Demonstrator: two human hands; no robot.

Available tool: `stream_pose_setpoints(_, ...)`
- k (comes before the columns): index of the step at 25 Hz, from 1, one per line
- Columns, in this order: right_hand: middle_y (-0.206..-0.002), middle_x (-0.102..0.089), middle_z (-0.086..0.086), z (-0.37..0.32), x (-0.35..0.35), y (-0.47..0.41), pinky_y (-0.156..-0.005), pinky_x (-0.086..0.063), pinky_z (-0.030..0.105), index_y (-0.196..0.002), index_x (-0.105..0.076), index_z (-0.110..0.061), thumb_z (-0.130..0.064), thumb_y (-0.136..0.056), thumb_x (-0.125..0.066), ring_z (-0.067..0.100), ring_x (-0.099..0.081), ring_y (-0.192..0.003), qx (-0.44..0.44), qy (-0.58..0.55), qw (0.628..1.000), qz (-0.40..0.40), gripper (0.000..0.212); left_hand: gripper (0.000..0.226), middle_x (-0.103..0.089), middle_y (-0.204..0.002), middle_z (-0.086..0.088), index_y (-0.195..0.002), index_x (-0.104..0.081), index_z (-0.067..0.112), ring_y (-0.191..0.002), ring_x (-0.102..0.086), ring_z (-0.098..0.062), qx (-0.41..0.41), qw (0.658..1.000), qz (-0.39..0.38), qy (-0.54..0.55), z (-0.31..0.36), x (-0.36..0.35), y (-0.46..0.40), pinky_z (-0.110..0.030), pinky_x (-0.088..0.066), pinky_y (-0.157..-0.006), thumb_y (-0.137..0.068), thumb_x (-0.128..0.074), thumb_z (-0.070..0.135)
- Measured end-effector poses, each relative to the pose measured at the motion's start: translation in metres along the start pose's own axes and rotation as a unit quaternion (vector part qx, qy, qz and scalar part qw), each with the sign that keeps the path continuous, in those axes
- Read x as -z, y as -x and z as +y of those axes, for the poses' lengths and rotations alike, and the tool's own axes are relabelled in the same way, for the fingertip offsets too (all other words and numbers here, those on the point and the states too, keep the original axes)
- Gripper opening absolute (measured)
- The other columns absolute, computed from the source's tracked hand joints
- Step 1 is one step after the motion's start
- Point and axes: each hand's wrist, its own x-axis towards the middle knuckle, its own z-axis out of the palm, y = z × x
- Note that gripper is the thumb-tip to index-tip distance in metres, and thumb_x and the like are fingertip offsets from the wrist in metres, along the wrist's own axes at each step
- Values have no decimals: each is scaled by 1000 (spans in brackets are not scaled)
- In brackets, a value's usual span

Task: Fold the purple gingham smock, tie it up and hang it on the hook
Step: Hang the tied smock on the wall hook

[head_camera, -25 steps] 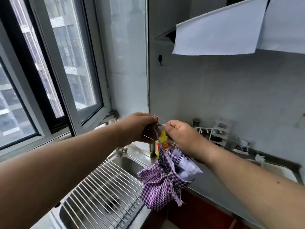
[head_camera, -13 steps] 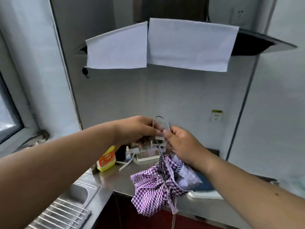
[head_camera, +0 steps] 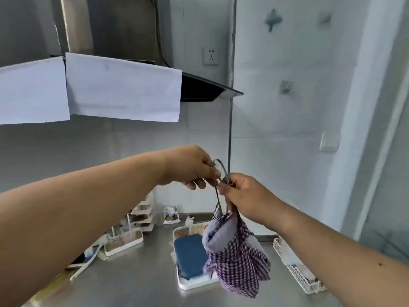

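Purple gingham smock: bundled and tied, hanging in the air above the steel counter, suspended by its thin grey loop. Left hand: fingers pinched on the loop's upper part, above the smock. Right hand: fingers curled tight round the loop strands just above the bundle. Hook: on the white wall, well above and right of the smock, bare. Blue pad on white tray: just left of the smock. No legible writing or brand anywhere.
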Motion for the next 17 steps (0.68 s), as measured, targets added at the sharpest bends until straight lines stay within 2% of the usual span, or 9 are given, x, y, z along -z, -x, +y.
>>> stream_pose_setpoints(3, -69, -68, -6, -6, 30, 4, -65, -45, 33, -89, -65, -20, -42, -104, -61, 10, -55, -60, -1, 36, 999, 33, 26, 16, -77, -76, 13, -94, -74, 16, -60, -65, 1, -42, 998, 8, -49, 32, -4, -22, -18, -52, -55, -99, -71, 31)
stream_pose_setpoints(5, -77, -75, -5, -13, 45, 2, -73, -51, 38, -93, -66, -22, -44, -103, -61, 19, -65, -72, 8, 42, 997, 62, 25, 16, -77, -78, 14, -93, -75, 18, -61, -64, -1, -71, 994, 8, -82, 48, 1, -35, -19, -53, -56, -99, -70, 32)
stream_pose_setpoints(6, -80, -77, -4, -16, 52, -1, -76, -53, 39, -95, -67, -21, -41, -104, -61, 23, -69, -78, 10, 43, 996, 78, 22, 16, -78, -81, 13, -92, -75, 19, -64, -64, -3, -85, 992, 7, -92, 54, 6, -40, -20, -54, -58, -99, -69, 32)
stream_pose_setpoints(8, -79, -77, -4, -21, 65, -9, -77, -54, 41, -98, -66, -21, -33, -106, -60, 18, -70, -76, 10, 51, 993, 110, 16, 16, -78, -82, 12, -91, -74, 20, -65, -65, -3, -111, 988, 10, -105, 64, 15, -51, -21, -55, -60, -99, -69, 33)
stream_pose_setpoints(9, -77, -76, -4, -24, 70, -14, -78, -56, 43, -98, -65, -20, -30, -107, -58, 15, -70, -74, 8, 51, 991, 125, 15, 16, -77, -81, 11, -91, -73, 20, -64, -66, -2, -125, 987, 14, -104, 67, 20, -57, -20, -56, -60, -99, -69, 33)
stream_pose_setpoints(11, -73, -74, -1, -29, 78, -24, -80, -58, 49, -99, -63, -18, -26, -108, -55, 21, -72, -76, 2, 34, 989, 145, 15, 15, -75, -82, 6, -94, -71, 17, -64, -69, -3, -145, 986, 22, -84, 74, 28, -67, -21, -59, -61, -100, -69, 31)
stream_pose_setpoints(14, -69, -63, 0, -38, 88, -38, -77, -54, 43, -99, -59, -15, -24, -110, -50, 34, -78, -81, -11, -18, 985, 171, 17, 17, -72, -86, -3, -101, -67, 13, -64, -73, -5, -165, 985, 26, -38, 80, 37, -81, -26, -64, -66, -103, -65, 29)
stream_pose_setpoints(17, -70, -54, 1, -45, 94, -50, -72, -50, 39, -98, -57, -16, -26, -111, -48, 25, -76, -70, -17, -18, 979, 201, 19, 24, -70, -85, -6, -102, -64, 7, -65, -75, -9, -176, 984, 22, -26, 82, 40, -93, -31, -66, -71, -106, -60, 30)
